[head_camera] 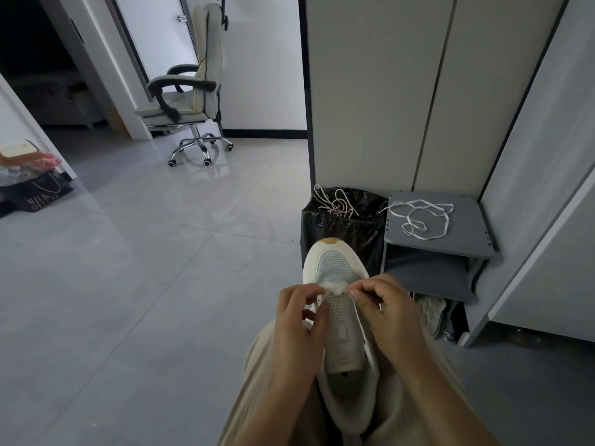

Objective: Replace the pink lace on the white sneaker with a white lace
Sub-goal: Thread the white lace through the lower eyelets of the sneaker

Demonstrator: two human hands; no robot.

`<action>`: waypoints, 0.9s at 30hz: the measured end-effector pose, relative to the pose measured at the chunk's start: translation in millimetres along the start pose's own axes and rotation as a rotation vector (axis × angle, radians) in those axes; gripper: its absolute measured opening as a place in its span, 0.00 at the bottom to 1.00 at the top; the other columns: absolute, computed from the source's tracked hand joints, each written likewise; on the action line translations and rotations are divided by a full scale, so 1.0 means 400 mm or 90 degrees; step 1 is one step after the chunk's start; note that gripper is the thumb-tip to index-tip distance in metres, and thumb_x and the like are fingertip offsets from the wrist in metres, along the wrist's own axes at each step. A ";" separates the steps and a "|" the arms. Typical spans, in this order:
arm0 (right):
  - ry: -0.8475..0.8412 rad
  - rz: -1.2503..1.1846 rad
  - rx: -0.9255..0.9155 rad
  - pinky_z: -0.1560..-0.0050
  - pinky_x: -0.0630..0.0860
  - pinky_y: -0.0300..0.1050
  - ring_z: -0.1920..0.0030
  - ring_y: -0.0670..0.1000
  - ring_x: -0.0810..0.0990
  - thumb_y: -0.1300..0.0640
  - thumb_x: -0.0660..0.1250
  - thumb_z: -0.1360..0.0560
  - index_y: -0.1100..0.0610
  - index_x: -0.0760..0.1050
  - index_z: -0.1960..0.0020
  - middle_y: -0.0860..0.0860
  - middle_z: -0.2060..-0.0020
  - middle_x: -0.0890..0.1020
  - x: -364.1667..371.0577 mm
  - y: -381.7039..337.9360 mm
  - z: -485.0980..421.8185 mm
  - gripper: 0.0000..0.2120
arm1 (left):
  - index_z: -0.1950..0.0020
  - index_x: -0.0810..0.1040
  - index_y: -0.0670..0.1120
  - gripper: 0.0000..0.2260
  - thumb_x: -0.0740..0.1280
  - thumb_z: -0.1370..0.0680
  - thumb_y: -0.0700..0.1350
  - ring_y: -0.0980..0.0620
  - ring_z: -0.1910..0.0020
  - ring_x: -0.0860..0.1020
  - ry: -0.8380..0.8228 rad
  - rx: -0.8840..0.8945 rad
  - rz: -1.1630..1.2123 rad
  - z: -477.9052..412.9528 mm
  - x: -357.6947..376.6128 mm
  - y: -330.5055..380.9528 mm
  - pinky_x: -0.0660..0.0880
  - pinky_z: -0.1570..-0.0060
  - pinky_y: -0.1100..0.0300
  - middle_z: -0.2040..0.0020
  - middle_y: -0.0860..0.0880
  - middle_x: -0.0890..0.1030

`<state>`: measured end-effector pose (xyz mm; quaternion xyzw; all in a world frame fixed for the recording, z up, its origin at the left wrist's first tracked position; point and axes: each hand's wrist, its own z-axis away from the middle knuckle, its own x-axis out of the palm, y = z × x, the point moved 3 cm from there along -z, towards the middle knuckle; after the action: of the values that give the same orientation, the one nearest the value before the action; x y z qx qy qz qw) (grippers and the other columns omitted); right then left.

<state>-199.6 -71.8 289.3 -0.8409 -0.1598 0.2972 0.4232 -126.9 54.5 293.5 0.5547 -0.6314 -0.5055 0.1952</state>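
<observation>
The white sneaker (pixel 335 272) lies on my lap, toe pointing away, with no lace through its eyelets. My left hand (pixel 299 320) and my right hand (pixel 383 304) meet over the lowest eyelets, and both pinch a short white lace (pixel 335 287) stretched across the shoe between them. The pink lace (pixel 336 202) lies tangled on top of the black bin. A second white lace (pixel 421 217) lies loose on the grey stool.
A bin with a black bag (pixel 341 226) stands just beyond the shoe's toe. To its right is a grey stool (pixel 463 246) with another shoe (pixel 431 310) underneath. Cabinets (pixel 418 91) rise behind. An office chair (pixel 190 101) and tiled floor lie to the left.
</observation>
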 end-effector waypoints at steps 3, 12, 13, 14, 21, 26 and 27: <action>0.004 0.019 -0.014 0.55 0.71 0.29 0.56 0.42 0.76 0.46 0.64 0.29 0.54 0.80 0.57 0.45 0.60 0.78 0.001 0.001 0.000 0.13 | 0.53 0.74 0.53 0.12 0.68 0.26 0.35 0.68 0.50 0.73 -0.015 0.000 -0.015 0.000 0.006 0.001 0.70 0.60 0.76 0.50 0.57 0.72; -0.027 0.035 -0.054 0.53 0.68 0.23 0.53 0.37 0.75 0.46 0.62 0.29 0.55 0.80 0.55 0.39 0.59 0.76 -0.005 -0.004 -0.004 0.15 | 0.55 0.77 0.52 0.06 0.70 0.27 0.43 0.62 0.62 0.75 -0.020 0.102 -0.135 -0.044 0.005 -0.002 0.71 0.64 0.75 0.56 0.59 0.73; -0.030 0.024 -0.044 0.53 0.68 0.23 0.52 0.36 0.75 0.47 0.64 0.29 0.55 0.80 0.54 0.40 0.59 0.77 -0.006 -0.003 -0.005 0.13 | 0.55 0.75 0.54 0.05 0.68 0.27 0.45 0.61 0.63 0.74 -0.021 0.115 -0.142 -0.046 0.007 -0.001 0.70 0.64 0.75 0.56 0.58 0.74; -0.030 0.016 -0.031 0.53 0.68 0.23 0.52 0.36 0.75 0.50 0.67 0.29 0.55 0.79 0.53 0.40 0.58 0.77 -0.007 0.000 -0.005 0.10 | 0.54 0.75 0.55 0.05 0.67 0.28 0.46 0.60 0.63 0.75 -0.021 0.121 -0.142 -0.047 0.008 -0.001 0.69 0.65 0.76 0.56 0.57 0.74; -0.024 0.098 -0.071 0.56 0.72 0.33 0.59 0.43 0.77 0.58 0.69 0.30 0.55 0.82 0.57 0.44 0.62 0.79 -0.014 -0.007 -0.008 0.04 | 0.51 0.74 0.56 0.07 0.67 0.28 0.47 0.63 0.64 0.73 -0.024 0.138 -0.139 -0.038 0.013 -0.014 0.69 0.65 0.76 0.56 0.56 0.74; 0.013 0.180 -0.135 0.52 0.69 0.28 0.57 0.42 0.73 0.54 0.64 0.27 0.59 0.82 0.50 0.47 0.60 0.77 -0.038 -0.016 0.009 0.12 | 0.52 0.76 0.52 0.06 0.64 0.26 0.51 0.59 0.64 0.72 -0.054 0.235 -0.203 -0.039 0.021 0.012 0.65 0.65 0.75 0.58 0.56 0.74; 0.008 0.193 -0.140 0.51 0.68 0.26 0.56 0.42 0.72 0.54 0.62 0.26 0.60 0.81 0.48 0.48 0.59 0.77 -0.044 -0.019 0.011 0.14 | 0.52 0.75 0.52 0.06 0.62 0.25 0.52 0.59 0.65 0.72 -0.056 0.244 -0.202 -0.040 0.025 0.017 0.66 0.67 0.73 0.59 0.56 0.74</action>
<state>-216.2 -73.7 299.7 -0.8984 -0.0602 0.3328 0.2800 -120.3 37.8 302.7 0.6514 -0.6287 -0.4241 -0.0230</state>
